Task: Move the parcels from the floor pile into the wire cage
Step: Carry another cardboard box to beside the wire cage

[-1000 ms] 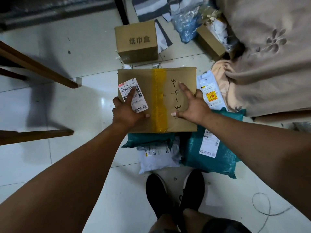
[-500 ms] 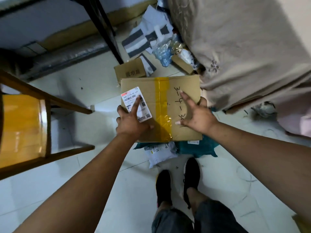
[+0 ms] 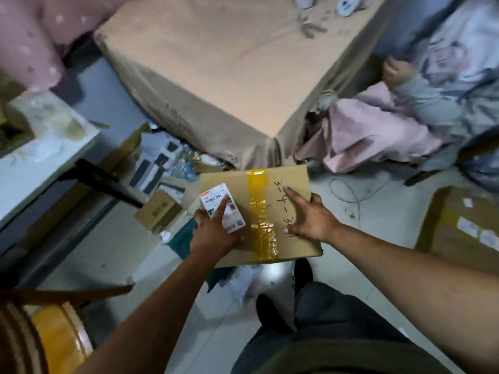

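A brown cardboard box (image 3: 297, 248) sealed with yellow tape, bearing a white shipping label and handwritten marks, is held level above the floor. My left hand (image 3: 213, 236) grips its near left edge, with the index finger lying straight across the label. On the right half, my right hand (image 3: 310, 215) holds the top and side with its fingers spread. Beneath the box lies the floor pile: a teal mailer bag (image 3: 182, 242), white bags (image 3: 244, 283) and a small cardboard box (image 3: 159, 211). No wire cage is in view.
A bed under a beige cover (image 3: 216, 66) stands straight ahead, with pink cloth (image 3: 364, 136) at its right. A large cardboard box (image 3: 459, 228) sits at the right, a white table (image 3: 40, 149) at the left and a wooden chair (image 3: 56, 336) at the lower left. A thin cable (image 3: 351, 194) lies on the tiles.
The box has risen off the floor pile in both hands. The view has swung up and to the right, bringing in the bed top, the pink cloth and the large box.
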Available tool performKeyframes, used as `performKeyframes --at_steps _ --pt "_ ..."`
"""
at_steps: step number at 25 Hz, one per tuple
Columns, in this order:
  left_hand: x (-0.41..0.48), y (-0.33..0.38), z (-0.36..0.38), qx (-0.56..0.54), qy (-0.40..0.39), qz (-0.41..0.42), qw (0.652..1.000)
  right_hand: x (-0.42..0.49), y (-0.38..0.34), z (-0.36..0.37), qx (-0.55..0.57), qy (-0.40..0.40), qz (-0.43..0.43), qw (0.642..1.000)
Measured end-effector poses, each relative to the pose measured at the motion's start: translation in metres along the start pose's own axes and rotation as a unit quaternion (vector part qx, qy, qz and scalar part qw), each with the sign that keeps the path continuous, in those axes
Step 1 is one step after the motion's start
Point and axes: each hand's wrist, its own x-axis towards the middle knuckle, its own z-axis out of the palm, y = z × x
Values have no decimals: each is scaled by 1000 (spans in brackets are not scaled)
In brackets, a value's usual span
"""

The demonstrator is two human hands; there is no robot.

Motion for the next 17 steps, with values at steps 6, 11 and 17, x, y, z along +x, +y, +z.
performKeyframes --at_steps 6,11,17 --pt "-2 115 7 119 -31 140 982 -70 82 -50 109 99 88 985" --pt "-4 247 45 199 -68 271 939 -127 176 -84 194 174 174 949" --pt "-25 414 132 249 -126 382 881 -193 300 -123 277 230 264 895"
